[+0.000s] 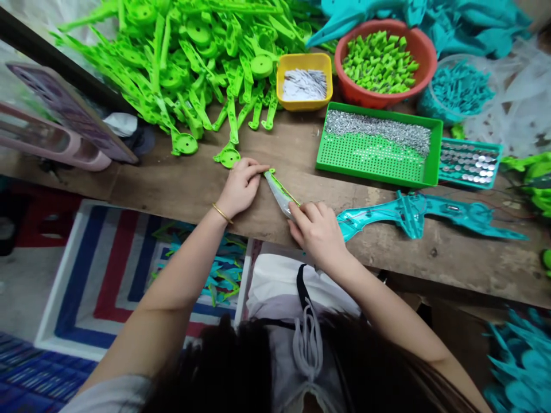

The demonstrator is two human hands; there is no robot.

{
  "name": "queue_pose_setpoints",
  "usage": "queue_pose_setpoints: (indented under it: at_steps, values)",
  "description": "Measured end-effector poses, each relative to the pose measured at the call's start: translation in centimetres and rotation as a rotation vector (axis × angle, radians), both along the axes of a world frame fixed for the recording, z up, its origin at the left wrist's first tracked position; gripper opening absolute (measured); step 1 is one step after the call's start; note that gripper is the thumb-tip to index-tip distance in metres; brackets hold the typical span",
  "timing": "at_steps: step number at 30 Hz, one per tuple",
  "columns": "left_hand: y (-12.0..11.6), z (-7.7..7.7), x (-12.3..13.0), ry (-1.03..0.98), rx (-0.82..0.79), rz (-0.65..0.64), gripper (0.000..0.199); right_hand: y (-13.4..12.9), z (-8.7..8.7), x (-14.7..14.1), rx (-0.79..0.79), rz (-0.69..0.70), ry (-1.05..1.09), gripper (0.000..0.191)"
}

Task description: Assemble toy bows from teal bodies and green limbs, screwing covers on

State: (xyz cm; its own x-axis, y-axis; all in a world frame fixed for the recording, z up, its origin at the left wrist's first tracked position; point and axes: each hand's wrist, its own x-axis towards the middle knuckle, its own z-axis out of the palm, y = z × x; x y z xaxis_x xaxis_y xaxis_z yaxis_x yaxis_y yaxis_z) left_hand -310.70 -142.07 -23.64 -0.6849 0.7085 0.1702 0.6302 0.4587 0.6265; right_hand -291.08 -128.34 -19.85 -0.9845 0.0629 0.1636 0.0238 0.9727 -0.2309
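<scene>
A slim part (278, 194), whitish on one side with a bright green edge, lies slanted just over the table's front area between my hands. My right hand (317, 230) is closed round its lower end. At its upper tip my left hand (241, 184) touches it with the index finger stretched out; the other fingers are curled, and whether they hold anything is hidden. Right of my right hand lies a long teal plastic piece (379, 215) with a crosspiece. A round-ended green part (227, 156) is just above my left hand.
Green parts (185, 63) are heaped at the back left. Behind are a yellow bowl (305, 104), a red bowl (383, 98), a tub of teal pieces (460, 92), a green tray (379, 179) of metal bits and a teal tray (469, 184). A phone (71, 109) stands left.
</scene>
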Motion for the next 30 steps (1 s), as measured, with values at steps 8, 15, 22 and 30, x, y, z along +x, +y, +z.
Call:
queue_pose_setpoints:
  at_steps: [8,15,22,30]
  values:
    - [0.5,0.0,0.8,0.025,0.019,0.095,0.034,-0.7,-0.7,0.3,0.081,-0.03,0.062,0.033]
    - [0.3,-0.1,0.8,0.036,-0.001,0.1,0.033,-0.2,-0.2,1.6,0.064,-0.079,0.038,0.034]
    - [0.5,0.2,0.7,0.027,0.016,0.09,0.032,0.4,0.0,2.2,0.106,-0.081,0.111,0.03]
    - [0.1,0.5,0.2,-0.038,0.02,0.045,0.034,0.6,0.2,2.0,0.081,-0.094,0.109,0.029]
